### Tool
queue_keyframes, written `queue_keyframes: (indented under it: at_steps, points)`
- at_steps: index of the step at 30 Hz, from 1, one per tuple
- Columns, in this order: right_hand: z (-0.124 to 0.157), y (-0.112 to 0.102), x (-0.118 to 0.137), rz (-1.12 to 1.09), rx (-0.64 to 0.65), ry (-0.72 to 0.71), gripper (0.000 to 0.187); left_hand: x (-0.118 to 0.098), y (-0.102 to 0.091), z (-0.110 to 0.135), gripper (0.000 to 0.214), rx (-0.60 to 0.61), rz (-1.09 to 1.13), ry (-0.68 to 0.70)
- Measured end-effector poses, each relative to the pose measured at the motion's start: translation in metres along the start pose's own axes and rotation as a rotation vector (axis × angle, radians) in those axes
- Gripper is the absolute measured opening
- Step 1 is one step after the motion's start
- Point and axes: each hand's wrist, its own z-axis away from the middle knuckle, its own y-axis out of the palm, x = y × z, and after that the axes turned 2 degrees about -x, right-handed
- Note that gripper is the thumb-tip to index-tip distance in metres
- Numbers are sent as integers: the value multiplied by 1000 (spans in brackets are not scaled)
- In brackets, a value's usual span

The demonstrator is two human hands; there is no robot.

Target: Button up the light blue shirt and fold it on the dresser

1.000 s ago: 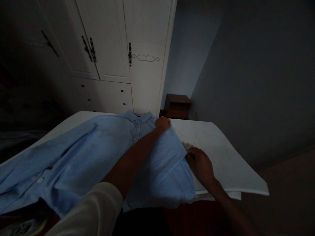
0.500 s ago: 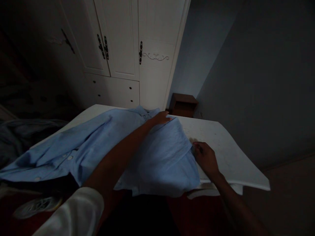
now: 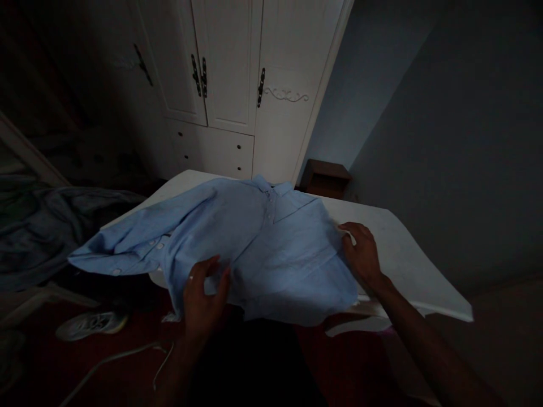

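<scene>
A light blue button-up shirt [image 3: 254, 237] lies spread over a white board [image 3: 407, 265], collar at the far end, one sleeve trailing off to the left. My left hand [image 3: 203, 297] is at the shirt's near hem, fingers and thumb closed around a fold of the cloth. My right hand [image 3: 360, 251] lies at the shirt's right edge, fingers curled onto the fabric and pressing it against the board.
A white wardrobe [image 3: 254, 85] with dark handles stands behind the board. A small brown cabinet [image 3: 326, 178] sits by the wall. Dark bedding [image 3: 46, 220] is heaped at left, and a shoe [image 3: 91, 325] lies on the red floor.
My left hand has drawn back from the collar to the near hem and taken hold of the cloth. My right hand has shifted further along the right edge. The view has panned left.
</scene>
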Motion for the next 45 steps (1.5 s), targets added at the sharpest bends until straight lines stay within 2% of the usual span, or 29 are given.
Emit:
queue_keyframes:
  at_steps: [3, 6, 10, 12, 14, 16, 20, 22, 24, 26, 29, 33, 36, 39, 43, 45]
  points:
    - [-26, 13, 12, 24, 114, -88, 34, 38, -7, 29, 39, 13, -155, 89]
    - [-53, 38, 20, 113, 244, -81, 39, 61, -1, 38, 51, 29, -205, 51]
    - [-76, 72, 21, 252, 384, 20, 44, 64, 6, 36, 33, 48, -148, -95]
    - [-80, 82, 19, 293, 440, 53, 44, 60, 3, 33, 25, 69, -87, -112]
    - [-80, 87, 15, 308, 469, 64, 44, 56, -8, 31, 26, 126, 17, -153]
    - [-79, 88, 11, 311, 476, 69, 46, 56, -24, 30, 28, 201, 169, -302]
    - [-76, 86, 6, 333, 491, 77, 50, 62, -52, 37, 40, 345, 518, -795]
    - [-76, 85, 5, 349, 500, 84, 53, 65, -52, 41, 44, 393, 635, -959]
    - [-77, 85, 6, 376, 484, 85, 57, 67, -44, 43, 45, 433, 684, -1014]
    - [-80, 85, 10, 406, 451, 55, 61, 70, -31, 41, 44, 454, 644, -996]
    - [-83, 89, 16, 409, 424, -17, 67, 71, -17, 35, 44, 445, 441, -890]
    - [-80, 99, 16, 336, 475, -49, 67, 70, -19, 28, 53, 371, 219, -717]
    - [-75, 108, 4, 315, 489, -78, 66, 72, -35, 23, 60, 258, 139, -599]
    - [-72, 117, -9, 316, 454, -129, 65, 74, -61, 12, 53, 87, 29, -478]
    - [-73, 124, -17, 343, 472, -146, 67, 77, -104, -26, 40, -250, -199, -246]
    - [-73, 126, -17, 353, 486, -137, 67, 83, -123, -52, 42, -325, -365, -176]
